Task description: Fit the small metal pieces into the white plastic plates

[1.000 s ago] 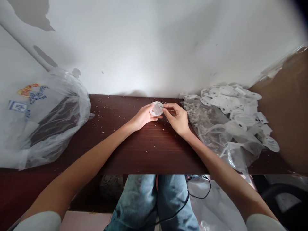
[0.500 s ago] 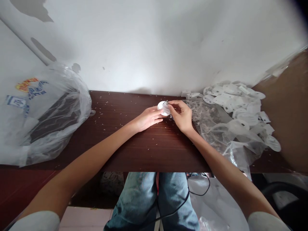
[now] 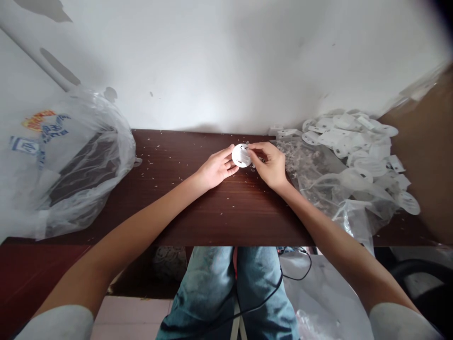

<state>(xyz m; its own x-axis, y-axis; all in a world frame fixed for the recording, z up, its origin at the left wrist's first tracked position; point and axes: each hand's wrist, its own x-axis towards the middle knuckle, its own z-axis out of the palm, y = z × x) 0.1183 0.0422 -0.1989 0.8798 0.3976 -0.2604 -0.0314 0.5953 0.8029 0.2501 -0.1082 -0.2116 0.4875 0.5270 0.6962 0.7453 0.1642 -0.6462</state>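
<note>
A round white plastic disc (image 3: 241,156) with small dark slots is held just over the dark brown table, between my two hands. My left hand (image 3: 220,167) grips its left edge, the thumb at the upper side and the other fingers at the lower side, partly behind it. On the right edge, my right hand (image 3: 268,163) pinches the disc between thumb and index finger. Tiny white scraps lie on the table beneath and beside the right hand. Whatever the fingertips cover on the disc is hidden.
At right, a pile of white plastic discs and pieces (image 3: 357,141) lies by a clear plastic bag (image 3: 318,174) with small scraps. A cardboard box (image 3: 421,156) stands beyond. A large clear bag (image 3: 116,174) gapes at left. The white wall (image 3: 198,71) bounds the back.
The disc has turned in my hands, and a slot near its lower edge now shows. My left fingers have shifted off its face to its left edge. The view has moved slightly.
</note>
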